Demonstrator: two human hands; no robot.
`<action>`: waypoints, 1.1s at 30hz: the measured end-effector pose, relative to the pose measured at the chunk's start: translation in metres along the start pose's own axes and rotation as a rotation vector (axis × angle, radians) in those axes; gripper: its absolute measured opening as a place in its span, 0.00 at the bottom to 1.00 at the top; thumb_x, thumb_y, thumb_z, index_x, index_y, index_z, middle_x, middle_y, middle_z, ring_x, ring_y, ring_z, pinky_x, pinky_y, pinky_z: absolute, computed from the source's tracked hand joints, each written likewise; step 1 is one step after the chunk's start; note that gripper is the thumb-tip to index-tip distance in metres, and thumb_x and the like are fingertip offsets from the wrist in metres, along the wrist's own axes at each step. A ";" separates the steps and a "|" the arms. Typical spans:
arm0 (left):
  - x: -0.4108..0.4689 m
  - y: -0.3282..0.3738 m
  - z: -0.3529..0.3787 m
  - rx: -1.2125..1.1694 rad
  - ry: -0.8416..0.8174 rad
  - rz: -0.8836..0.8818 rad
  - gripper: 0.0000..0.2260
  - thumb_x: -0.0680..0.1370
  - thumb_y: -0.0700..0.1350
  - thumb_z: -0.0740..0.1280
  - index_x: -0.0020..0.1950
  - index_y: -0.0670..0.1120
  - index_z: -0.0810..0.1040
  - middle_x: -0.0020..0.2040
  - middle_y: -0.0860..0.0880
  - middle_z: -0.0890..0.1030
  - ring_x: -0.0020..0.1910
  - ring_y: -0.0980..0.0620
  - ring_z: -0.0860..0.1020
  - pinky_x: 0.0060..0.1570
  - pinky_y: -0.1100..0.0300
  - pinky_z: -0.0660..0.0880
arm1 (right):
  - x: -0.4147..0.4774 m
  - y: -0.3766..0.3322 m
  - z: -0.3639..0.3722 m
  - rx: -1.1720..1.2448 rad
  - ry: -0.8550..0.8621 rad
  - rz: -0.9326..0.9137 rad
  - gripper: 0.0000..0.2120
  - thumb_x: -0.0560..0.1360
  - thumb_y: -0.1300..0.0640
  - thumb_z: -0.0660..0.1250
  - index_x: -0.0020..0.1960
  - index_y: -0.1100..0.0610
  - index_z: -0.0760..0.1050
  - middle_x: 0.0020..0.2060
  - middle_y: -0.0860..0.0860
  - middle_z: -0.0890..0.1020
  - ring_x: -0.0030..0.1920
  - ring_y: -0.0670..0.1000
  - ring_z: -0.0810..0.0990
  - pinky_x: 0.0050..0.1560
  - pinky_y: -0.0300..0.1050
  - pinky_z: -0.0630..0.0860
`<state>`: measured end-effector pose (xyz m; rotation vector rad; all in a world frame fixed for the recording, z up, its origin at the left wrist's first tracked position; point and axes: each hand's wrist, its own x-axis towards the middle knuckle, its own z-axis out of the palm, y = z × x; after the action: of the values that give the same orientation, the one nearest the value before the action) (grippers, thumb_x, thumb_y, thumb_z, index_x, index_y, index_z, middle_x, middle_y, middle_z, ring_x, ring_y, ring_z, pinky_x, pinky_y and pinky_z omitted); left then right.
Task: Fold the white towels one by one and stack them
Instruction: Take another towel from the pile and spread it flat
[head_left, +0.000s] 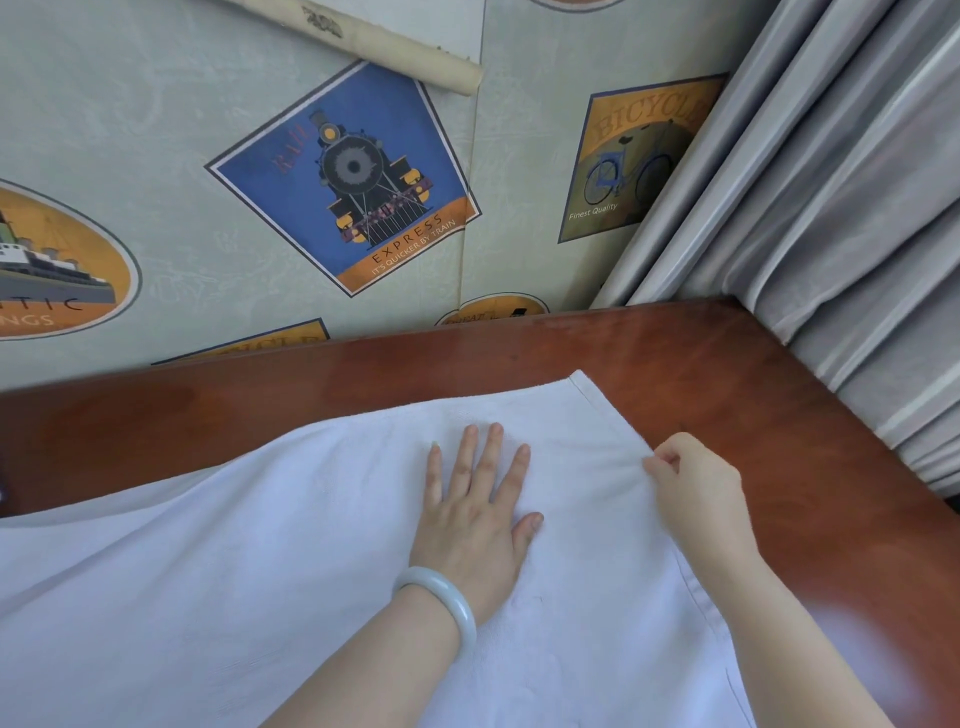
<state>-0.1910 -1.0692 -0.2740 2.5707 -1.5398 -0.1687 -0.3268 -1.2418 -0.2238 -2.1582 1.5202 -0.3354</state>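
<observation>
A large white towel (260, 561) lies spread over the reddish-brown wooden table (753, 415), reaching from the lower left to a far corner near the middle right. My left hand (475, 514), with a pale bangle on the wrist, presses flat on the towel with fingers straight and spread. My right hand (696, 488) pinches the towel's right hemmed edge between thumb and curled fingers, just below that far corner. The cloth shows small wrinkles running toward the pinch. No other towel is in view.
The table backs against a wall papered with train, ship and bicycle pictures (353, 176). Grey curtains (841, 208) hang at the right and brush the table's right edge. Bare wood shows beyond the towel's far and right sides.
</observation>
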 end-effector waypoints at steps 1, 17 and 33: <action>0.000 0.002 0.000 0.000 -0.004 0.016 0.31 0.78 0.63 0.37 0.81 0.55 0.44 0.80 0.49 0.38 0.78 0.46 0.34 0.73 0.39 0.33 | 0.001 0.002 0.000 -0.001 0.007 0.034 0.07 0.80 0.57 0.62 0.43 0.55 0.72 0.38 0.51 0.77 0.40 0.55 0.74 0.38 0.49 0.68; -0.055 -0.051 -0.021 0.032 0.000 -0.095 0.29 0.80 0.62 0.45 0.77 0.52 0.66 0.78 0.49 0.62 0.77 0.45 0.60 0.71 0.40 0.52 | -0.035 -0.012 0.066 -0.450 -0.182 -0.456 0.35 0.75 0.34 0.29 0.79 0.44 0.35 0.79 0.44 0.38 0.78 0.46 0.34 0.77 0.56 0.33; -0.153 -0.133 -0.033 0.046 0.095 -0.272 0.28 0.80 0.58 0.52 0.77 0.45 0.66 0.77 0.47 0.64 0.75 0.45 0.65 0.68 0.43 0.57 | -0.110 -0.120 0.117 -0.403 -0.198 -0.577 0.26 0.83 0.49 0.49 0.79 0.54 0.56 0.80 0.53 0.54 0.80 0.56 0.45 0.75 0.66 0.41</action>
<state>-0.1419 -0.8705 -0.2610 2.7712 -1.1714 -0.0382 -0.2148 -1.0787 -0.2547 -2.8338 0.8856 0.0132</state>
